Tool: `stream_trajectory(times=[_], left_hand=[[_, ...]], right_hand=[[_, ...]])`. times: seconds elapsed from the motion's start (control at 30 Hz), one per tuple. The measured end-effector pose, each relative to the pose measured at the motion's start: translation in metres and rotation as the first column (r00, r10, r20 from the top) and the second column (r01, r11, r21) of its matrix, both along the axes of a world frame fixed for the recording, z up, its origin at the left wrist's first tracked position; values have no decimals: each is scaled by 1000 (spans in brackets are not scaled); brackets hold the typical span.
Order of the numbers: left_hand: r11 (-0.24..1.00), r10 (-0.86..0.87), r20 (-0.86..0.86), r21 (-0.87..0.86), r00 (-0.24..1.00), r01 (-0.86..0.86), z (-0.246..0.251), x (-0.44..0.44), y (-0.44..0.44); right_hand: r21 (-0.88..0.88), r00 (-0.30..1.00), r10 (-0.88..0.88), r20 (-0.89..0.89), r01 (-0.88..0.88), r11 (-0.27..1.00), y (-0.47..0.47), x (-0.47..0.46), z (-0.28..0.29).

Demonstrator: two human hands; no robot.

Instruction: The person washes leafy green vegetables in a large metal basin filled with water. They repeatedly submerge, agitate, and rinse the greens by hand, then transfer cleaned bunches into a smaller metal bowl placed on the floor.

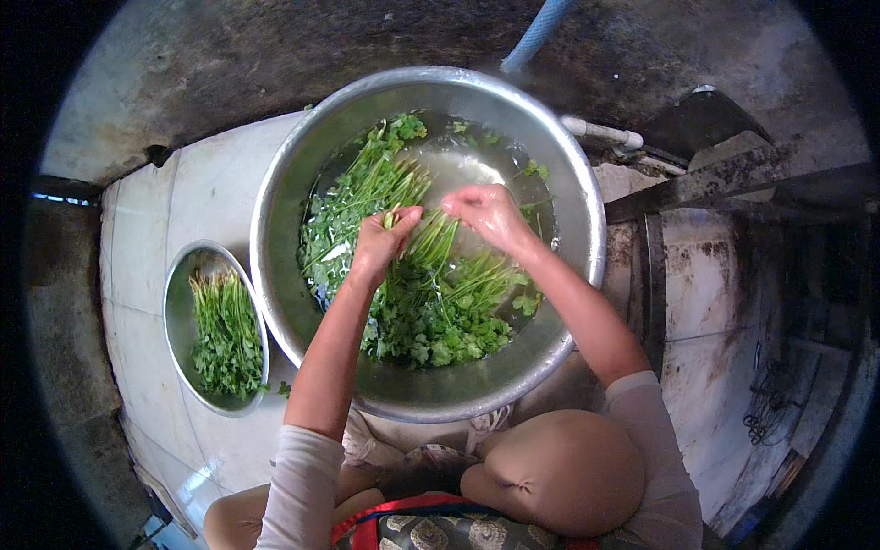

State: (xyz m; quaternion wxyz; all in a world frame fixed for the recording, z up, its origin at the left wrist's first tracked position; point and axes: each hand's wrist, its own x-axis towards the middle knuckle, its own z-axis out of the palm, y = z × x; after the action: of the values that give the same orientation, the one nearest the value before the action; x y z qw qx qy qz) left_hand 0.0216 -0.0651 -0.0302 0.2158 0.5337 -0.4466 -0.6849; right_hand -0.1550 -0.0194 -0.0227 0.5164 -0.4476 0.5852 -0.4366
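Before me stands a large round metal basin (426,405) holding water and bunches of leafy green herbs (447,344) that look like coriander. My left hand (388,237) grips a few stems between thumb and fingers over the middle of the basin. To its right, my right hand (485,210) pinches the stem ends of a small bunch (436,240), whose leaves trail down toward the water. More herbs float along the basin's left side, their cut ends toward the centre. A few loose leaves (536,168) drift at the right.
A smaller metal bowl (180,357) with a bundle of the same herbs (223,330) sits on the tiled floor (213,179) at left. A blue hose (540,34) hangs behind the basin. White pipe (601,132) and a dark beam (742,165) lie to the right.
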Motion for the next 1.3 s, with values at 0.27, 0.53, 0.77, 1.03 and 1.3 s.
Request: stream_trajectory(times=[0.27,0.53,0.77,1.03,1.3], left_hand=[[962,-66,6,-264,998,65,0,4,4],[956,-217,-41,-211,975,203,-10,3,9],[978,-115,-49,-179,992,105,-5,3,11],[983,-122,-62,-143,991,112,2,2,10],[997,-71,-108,-12,992,70,7,0,10]], right_hand=[[23,994,-13,-109,16,1000,3,-4,3],[21,992,-31,-123,34,999,4,-1,-1],[14,978,-16,-207,19,1000,7,-2,-3],[11,981,-13,-192,15,1000,8,0,-2],[-2,980,-4,-200,4,1000,12,1,2]])
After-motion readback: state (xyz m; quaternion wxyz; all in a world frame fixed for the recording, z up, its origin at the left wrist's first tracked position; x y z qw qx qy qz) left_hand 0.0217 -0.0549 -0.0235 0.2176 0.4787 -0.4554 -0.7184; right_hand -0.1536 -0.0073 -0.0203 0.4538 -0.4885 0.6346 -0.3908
